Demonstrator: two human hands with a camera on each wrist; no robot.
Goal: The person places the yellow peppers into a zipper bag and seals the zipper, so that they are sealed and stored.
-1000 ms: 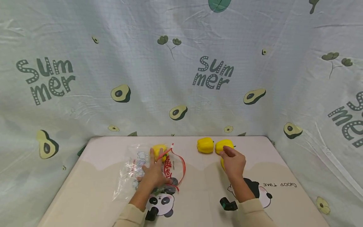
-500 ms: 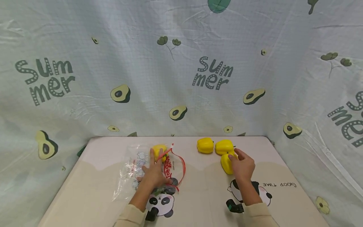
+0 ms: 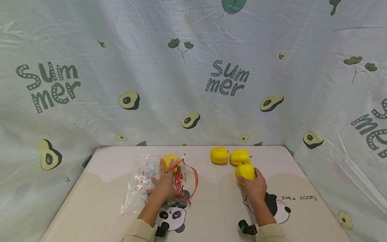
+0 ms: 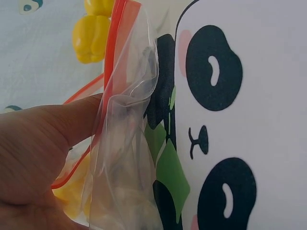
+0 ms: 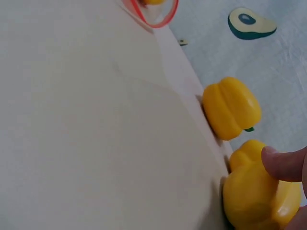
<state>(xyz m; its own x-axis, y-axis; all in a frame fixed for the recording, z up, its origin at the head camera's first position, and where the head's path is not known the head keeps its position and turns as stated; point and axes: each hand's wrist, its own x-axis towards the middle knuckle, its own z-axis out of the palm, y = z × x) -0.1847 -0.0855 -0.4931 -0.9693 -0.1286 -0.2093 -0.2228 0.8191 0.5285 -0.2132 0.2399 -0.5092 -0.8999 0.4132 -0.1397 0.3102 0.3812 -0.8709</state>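
In the head view my right hand grips the front yellow bell pepper, thumb on its near left side and fingers along its right. The right wrist view has my thumb pressed on this pepper. My left hand lies with fingers spread over a clear plastic zip bag with a red closure strip. One bell pepper sits inside the bag, partly behind my fingers. Close up in the left wrist view, the thumb reaches across the bag's red-edged mouth.
Two more yellow bell peppers, a left one and a right one, stand near the back edge of the panda-printed table. A printed curtain hangs behind. Black wrist-camera parts show by the sleeves.
My right hand has come round to the right side of the front bell pepper and taken hold of it, turning it slightly. The left hand and the bag have stayed put.
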